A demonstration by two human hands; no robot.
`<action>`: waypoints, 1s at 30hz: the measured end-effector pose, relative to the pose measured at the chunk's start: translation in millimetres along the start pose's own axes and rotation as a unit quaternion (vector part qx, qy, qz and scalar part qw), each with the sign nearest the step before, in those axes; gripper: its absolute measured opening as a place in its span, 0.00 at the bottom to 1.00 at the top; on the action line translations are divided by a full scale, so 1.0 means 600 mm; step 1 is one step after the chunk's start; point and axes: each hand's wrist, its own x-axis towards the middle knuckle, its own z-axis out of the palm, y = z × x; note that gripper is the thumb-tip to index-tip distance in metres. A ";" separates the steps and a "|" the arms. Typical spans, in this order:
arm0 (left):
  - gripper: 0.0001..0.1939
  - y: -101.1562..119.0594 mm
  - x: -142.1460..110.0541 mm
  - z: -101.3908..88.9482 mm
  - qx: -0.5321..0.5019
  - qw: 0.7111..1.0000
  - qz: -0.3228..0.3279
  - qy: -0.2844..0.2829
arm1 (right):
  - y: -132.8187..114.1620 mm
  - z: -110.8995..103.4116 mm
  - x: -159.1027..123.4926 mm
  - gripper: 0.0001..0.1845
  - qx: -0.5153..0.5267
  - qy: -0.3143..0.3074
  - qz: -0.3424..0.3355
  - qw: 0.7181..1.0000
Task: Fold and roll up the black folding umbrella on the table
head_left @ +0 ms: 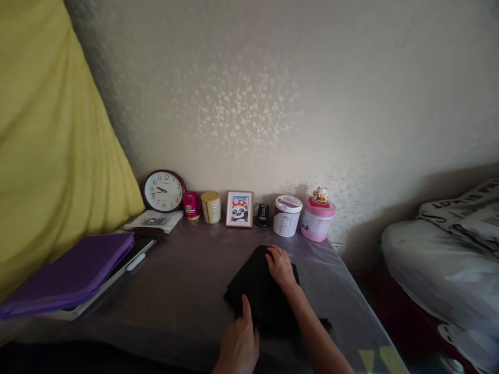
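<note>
A folded black cloth (261,291) lies on the front right of the table, with a loose dark end sticking out at its lower right. My right hand (279,266) rests on the far right part of the cloth, its fingers bent slightly and lying on the fabric. At the near edge, my left hand (239,340) has its index finger stretched out over the cloth. The other fingers of the left hand are mostly hidden. Neither hand visibly grips the fabric.
Along the wall stand a clock (164,191), a pink can (191,205), a yellow-lidded tin (211,208), a framed panda picture (239,209), a white tub (287,216) and a pink-lidded tub (317,221). Purple folded fabric (74,272) lies left on the table (179,280).
</note>
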 end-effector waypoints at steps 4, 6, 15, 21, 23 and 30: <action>0.33 -0.005 -0.002 0.000 -0.013 1.000 0.006 0.005 | 0.070 -0.039 -0.034 0.19 0.043 0.060 0.143 0.987; 0.33 -0.006 -0.002 0.000 -0.018 1.000 0.011 0.010 | 0.095 -0.058 -0.066 0.21 0.063 0.050 0.196 0.977; 0.32 -0.005 -0.001 0.000 -0.021 1.000 0.006 0.016 | 0.094 -0.086 -0.136 0.25 0.146 -0.031 0.291 0.945; 0.33 -0.006 -0.001 0.001 -0.032 0.999 0.007 0.024 | 0.080 -0.083 -0.138 0.25 0.190 -0.027 0.284 0.939; 0.33 -0.005 -0.001 -0.001 -0.032 0.999 0.008 0.023 | 0.075 -0.087 -0.136 0.25 0.228 -0.033 0.279 0.932; 0.33 -0.006 -0.002 -0.002 -0.038 0.999 0.013 0.018 | 0.028 -0.116 -0.116 0.27 0.396 -0.061 0.291 0.869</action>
